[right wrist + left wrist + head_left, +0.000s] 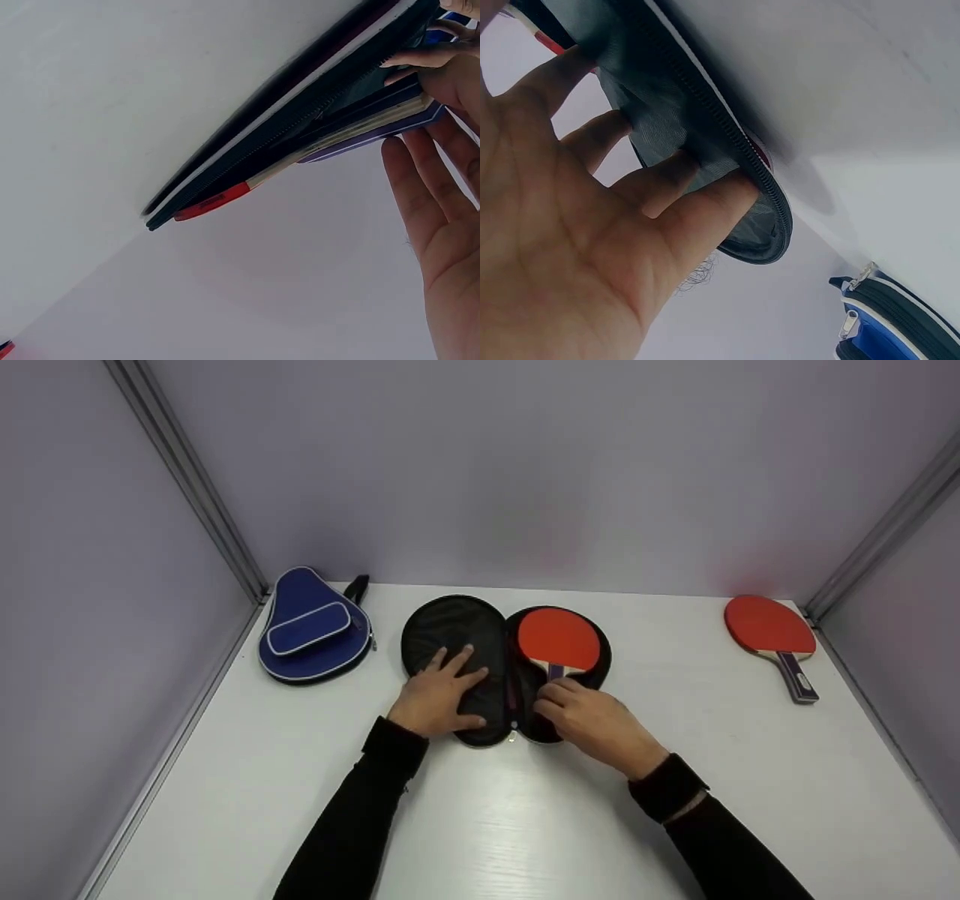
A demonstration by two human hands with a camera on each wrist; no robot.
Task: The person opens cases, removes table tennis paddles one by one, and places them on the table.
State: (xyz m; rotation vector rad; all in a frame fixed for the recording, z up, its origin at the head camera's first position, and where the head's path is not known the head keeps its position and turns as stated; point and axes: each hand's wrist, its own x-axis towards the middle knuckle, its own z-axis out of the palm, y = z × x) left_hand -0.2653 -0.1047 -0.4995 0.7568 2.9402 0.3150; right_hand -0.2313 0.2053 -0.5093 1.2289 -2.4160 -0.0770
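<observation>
A black zip case [454, 619] lies spread open on the white table in the head view. Its right half bears a red table tennis paddle [559, 639], blade away from me. My right hand [596, 727] pinches the paddle's handle, covering most of it; in the right wrist view the purple-sided handle [367, 133] shows between thumb and fingers. With fingers spread, my left hand [435, 697] rests on the lining of the case's left half. The left wrist view shows those fingers against the dark lining [656, 124] inside the zipped rim.
To the left stands a blue paddle case [319, 626] with white piping and a front pocket. A second red paddle [769, 626] lies at the far right, handle toward me. Pale panels with metal corner posts [191, 472] enclose the table's back and sides.
</observation>
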